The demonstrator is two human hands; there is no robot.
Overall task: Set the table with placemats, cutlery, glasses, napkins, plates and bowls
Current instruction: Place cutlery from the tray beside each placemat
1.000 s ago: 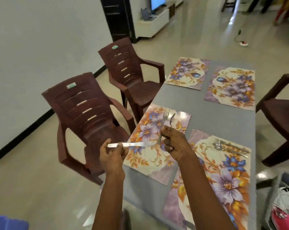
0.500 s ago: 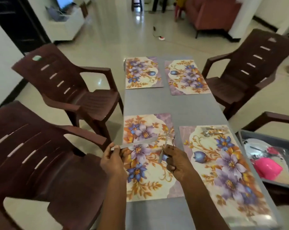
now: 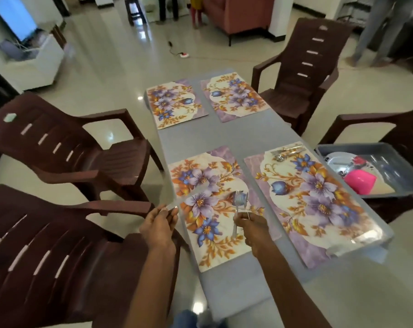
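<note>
Several floral placemats lie on the grey table [image 3: 234, 133]. My right hand [image 3: 250, 227] grips a fork and spoon [image 3: 239, 200] upright over the near left placemat [image 3: 212, 209]. My left hand [image 3: 159, 221] pinches a knife [image 3: 177, 204], motion-blurred, at that placemat's left edge. A fork, knife and spoon set [image 3: 287, 151] lies at the far end of the near right placemat [image 3: 314, 197]. The two far placemats [image 3: 174, 102] [image 3: 234, 95] are bare.
Brown plastic chairs stand on the left [image 3: 65, 147] [image 3: 47, 256] and on the right [image 3: 302, 74]. A grey tray [image 3: 390, 183] on a right-hand chair holds steel plates, cutlery and a pink cup [image 3: 359, 181]. People stand at the room's far end.
The view has swung right and lifted, showing the whole table and the tray. My left hand has drawn the knife away to the left, off the fork and spoon in my right hand.
</note>
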